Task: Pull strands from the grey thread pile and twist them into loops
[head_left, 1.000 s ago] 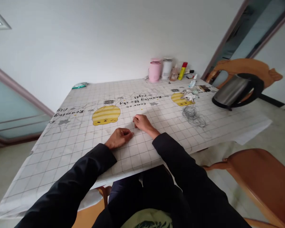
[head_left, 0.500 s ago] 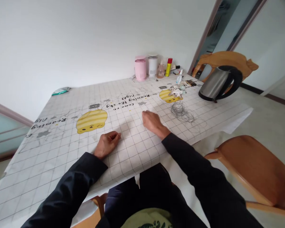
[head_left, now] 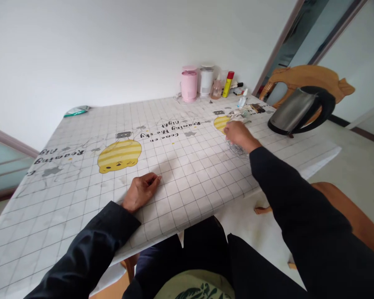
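Observation:
My left hand [head_left: 141,192] rests on the near part of the tablecloth [head_left: 187,182], its fingers curled with thumb and forefinger together. Anything inside that pinch is too small or hidden to make out. My right hand [head_left: 239,135] is closed too, farther off to the right, over a loose tangle of thin dark strands [head_left: 237,150], like wire or thread. The hand partly covers the tangle; whether its fingers grip any of the strands cannot be seen. Just beyond the right hand lies a crumpled whitish cloth [head_left: 238,113], partly hidden by it.
A steel kettle [head_left: 294,112] stands right of my right hand. At the back are a pink canister [head_left: 189,85], a white canister [head_left: 206,82], a yellow spray can [head_left: 228,85] and small bottles. A green-and-white packet [head_left: 77,111] lies far left. Wooden chairs [head_left: 318,81] flank the right.
My right hand has moved right and away from me, from the middle of the table to the dark tangle. My left hand stays nearly in place. The view has shifted slightly.

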Motion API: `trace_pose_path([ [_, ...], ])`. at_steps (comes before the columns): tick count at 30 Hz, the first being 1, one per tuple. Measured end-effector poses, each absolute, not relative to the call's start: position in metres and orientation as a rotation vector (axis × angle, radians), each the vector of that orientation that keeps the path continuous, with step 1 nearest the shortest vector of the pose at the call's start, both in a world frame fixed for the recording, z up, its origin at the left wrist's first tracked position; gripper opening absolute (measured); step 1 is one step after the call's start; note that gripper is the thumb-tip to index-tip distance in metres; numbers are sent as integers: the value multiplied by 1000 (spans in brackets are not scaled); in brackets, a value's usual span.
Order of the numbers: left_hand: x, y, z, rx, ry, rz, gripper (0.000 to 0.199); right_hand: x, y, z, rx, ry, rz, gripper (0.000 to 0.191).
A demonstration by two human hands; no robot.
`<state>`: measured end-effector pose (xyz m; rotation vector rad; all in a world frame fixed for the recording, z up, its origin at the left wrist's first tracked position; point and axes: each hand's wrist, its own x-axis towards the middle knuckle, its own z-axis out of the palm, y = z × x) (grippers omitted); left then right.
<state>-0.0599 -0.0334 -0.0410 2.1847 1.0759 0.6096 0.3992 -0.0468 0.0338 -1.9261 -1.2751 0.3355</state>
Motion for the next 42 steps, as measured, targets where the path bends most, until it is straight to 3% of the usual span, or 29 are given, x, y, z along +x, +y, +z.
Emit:
trace_pose_path([
  [7, -60, -32, -43, 2205, 1061, 619, 42, 436, -55, 61, -1817, -1017, 698, 17],
  [16, -50, -52, -9, 2233, 942, 696, 32, 423, -68, 51, -1687, -1060, 656, 26],
  [21, 29, -43, 33, 2095, 854, 808, 33, 423, -89, 38, -1538, -1218, 637, 33],
  [27, 178, -6, 23, 1504, 777, 572, 51, 411, -108, 27, -1445, -1278, 699, 40],
  [32, 234, -5, -2, 1343, 647, 602, 12, 404, -118, 18, -1499, -1264, 753, 45],
  [34, 237, -5, -10, 1301, 624, 657, 13, 404, -122, 14, -1533, -1250, 754, 52],
  [37, 232, -2, -18, 1299, 649, 738, 15, 403, -128, 4, -1681, -1320, 661, 59],
  [42, 217, 7, -26, 1578, 765, 858, 24, 387, -136, -16, -2123, -1826, 74, 52],
])
